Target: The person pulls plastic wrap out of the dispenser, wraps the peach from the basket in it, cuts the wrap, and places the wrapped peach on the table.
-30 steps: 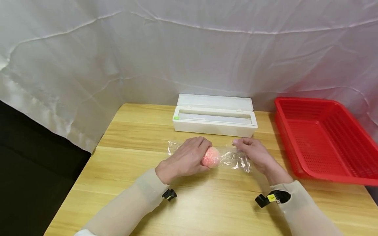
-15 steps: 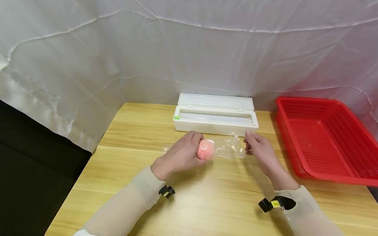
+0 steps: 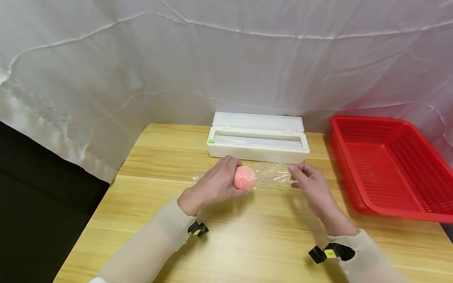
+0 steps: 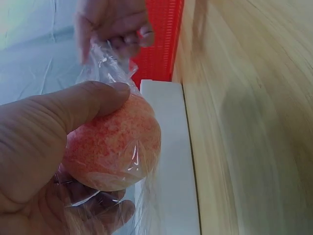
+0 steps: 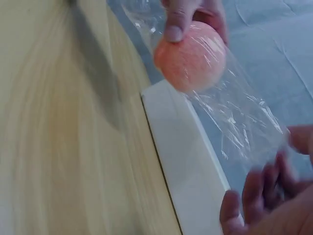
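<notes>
The left hand [image 3: 212,184] reaches forward over the bench [image 3: 247,236], forearm angled in from the lower left, its thumb and fingers [image 4: 83,105] curled round a pink ball [image 3: 244,177] that is held just above the bench, near the front of the white film box [image 3: 258,143]. A sheet of clear film [image 3: 272,173] covers the ball and stretches away to the right. The right hand [image 3: 309,184] comes in from the lower right, wrist raised, its fingertips [image 4: 134,36] pinching the far end of that film and holding it off the bench. The film box stands open with its lid tipped back; a roll appears to lie in its trough. The red basket [image 3: 389,165] at the right holds nothing visible.
</notes>
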### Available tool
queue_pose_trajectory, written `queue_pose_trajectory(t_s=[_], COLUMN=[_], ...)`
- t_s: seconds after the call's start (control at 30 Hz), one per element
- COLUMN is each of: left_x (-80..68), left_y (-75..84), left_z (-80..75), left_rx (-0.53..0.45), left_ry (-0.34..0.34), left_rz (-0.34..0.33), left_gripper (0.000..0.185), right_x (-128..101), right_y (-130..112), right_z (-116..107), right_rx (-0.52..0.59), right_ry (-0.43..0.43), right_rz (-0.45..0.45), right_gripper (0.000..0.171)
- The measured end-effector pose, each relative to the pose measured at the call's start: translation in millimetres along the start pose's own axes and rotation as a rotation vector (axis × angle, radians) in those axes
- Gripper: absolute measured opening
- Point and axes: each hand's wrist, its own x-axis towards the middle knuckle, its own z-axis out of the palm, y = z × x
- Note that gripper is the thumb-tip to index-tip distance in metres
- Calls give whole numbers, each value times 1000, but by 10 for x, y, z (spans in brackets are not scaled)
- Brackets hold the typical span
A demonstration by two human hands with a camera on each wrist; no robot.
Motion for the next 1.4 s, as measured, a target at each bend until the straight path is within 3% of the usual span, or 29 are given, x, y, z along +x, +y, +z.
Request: queue_pose_trajectory(t_s=[0.13, 0.2, 0.33, 0.47, 0.7, 1.03, 1.2, 1.4], left_x=[-13, -16, -29, -52, -59, -59, -46, -35], left_y=[65, 98, 145, 161, 145, 89, 75, 102], left_z=[-14, -14, -10, -11, -32, -5, 1, 11], left_rx=[11, 17, 3, -59, -229, -305, -355, -369], left_ry=[13, 28, 49, 31, -88, -213, -192, -108], left_rz=[17, 36, 54, 29, -39, -15, 14, 46], left_gripper=[71, 70, 70, 71, 69, 77, 82, 78], right_x=[45, 63, 99, 104, 49, -13, -27, -14], right_y=[-42, -73, -110, -109, -102, -123, -150, -141], right_z=[163, 240, 374, 458, 499, 506, 488, 478], right_rx=[53, 72, 127, 197, 83, 32, 60, 115], right_ry=[-47, -62, 43, 206, 386, 439, 450, 486], right_rz=[90, 119, 114, 33, -80, -158, -202, -207], right_gripper=[71, 77, 54, 27, 33, 29, 29, 28])
